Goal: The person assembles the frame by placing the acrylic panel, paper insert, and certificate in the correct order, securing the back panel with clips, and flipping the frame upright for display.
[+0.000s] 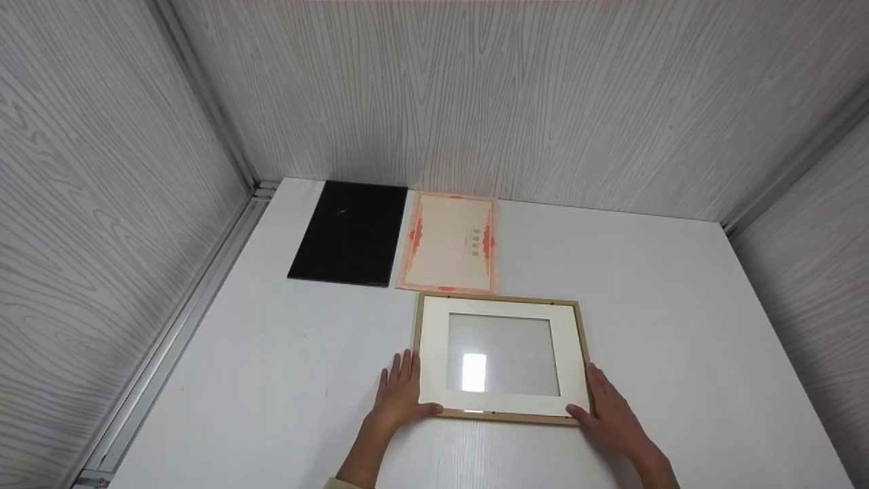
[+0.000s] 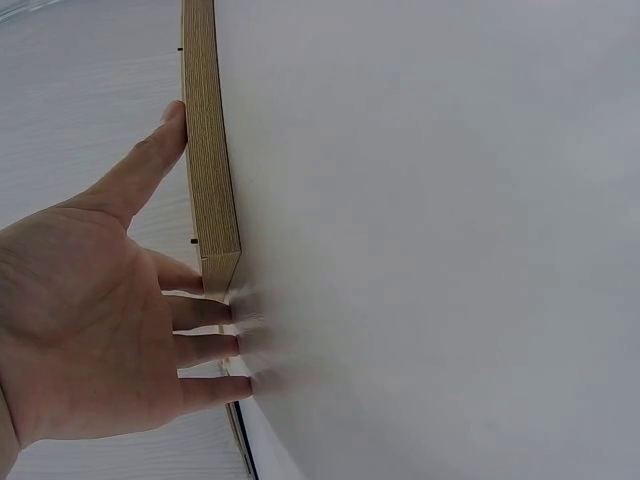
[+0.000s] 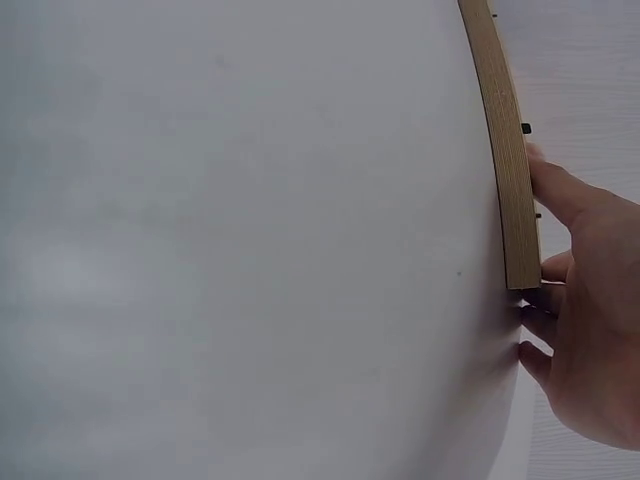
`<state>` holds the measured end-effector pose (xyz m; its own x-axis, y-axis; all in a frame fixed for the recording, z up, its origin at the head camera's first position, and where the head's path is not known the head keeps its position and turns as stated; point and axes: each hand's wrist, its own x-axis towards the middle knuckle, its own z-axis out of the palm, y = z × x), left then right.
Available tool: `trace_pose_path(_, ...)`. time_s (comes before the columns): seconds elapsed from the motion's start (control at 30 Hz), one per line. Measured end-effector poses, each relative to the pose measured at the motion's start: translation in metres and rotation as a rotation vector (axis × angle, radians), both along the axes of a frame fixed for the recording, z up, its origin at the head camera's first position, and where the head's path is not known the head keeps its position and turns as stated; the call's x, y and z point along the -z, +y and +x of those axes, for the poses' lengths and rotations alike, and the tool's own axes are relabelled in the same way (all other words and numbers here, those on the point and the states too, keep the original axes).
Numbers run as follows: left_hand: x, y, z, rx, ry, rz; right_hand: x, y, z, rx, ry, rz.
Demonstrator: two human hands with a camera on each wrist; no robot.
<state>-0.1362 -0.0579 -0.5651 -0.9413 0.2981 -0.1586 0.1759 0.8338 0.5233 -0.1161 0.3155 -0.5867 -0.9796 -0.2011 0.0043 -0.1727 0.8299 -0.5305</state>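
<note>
A wooden picture frame (image 1: 496, 297) lies flat on the white table, with a cream mat (image 1: 434, 339) inside it. Through the mat's window shows a glass pane (image 1: 509, 356) with a bright reflection. My left hand (image 1: 399, 395) rests at the frame's near left corner, fingers extended along the left side and thumb at the near edge. At the near right corner, my right hand (image 1: 611, 412) touches the right side with its fingers, its thumb over the corner. Both wrist views show the wooden edge beside the left hand (image 2: 100, 320) and the right hand (image 3: 605, 310).
A black backing board (image 1: 349, 234) lies at the back left of the table (image 1: 652, 272). Next to it is a certificate sheet (image 1: 448, 241) with an orange-red border, turned sideways, right behind the frame. Wood-grain panels (image 1: 475, 88) enclose the table at the back and sides.
</note>
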Motion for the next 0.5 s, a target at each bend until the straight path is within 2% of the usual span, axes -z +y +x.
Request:
trace_pose_path(0.13,0.001,-0.001,0.001,-0.004,-0.005,0.006,0.0,0.0,0.0,0.006,-0.002,-0.005)
trace_pose_path(0.27,0.0,-0.002,0.002,-0.002,-0.009,0.026,-0.007,0.001,-0.006,0.03,-0.076,-0.053)
trace_pose_path(0.37,0.0,-0.002,0.002,0.001,-0.013,0.037,-0.017,0.002,-0.014,0.06,-0.123,-0.083)
trace_pose_path(0.5,-0.001,-0.002,0.002,0.006,-0.014,0.036,-0.035,0.002,-0.029,0.114,-0.112,-0.067)
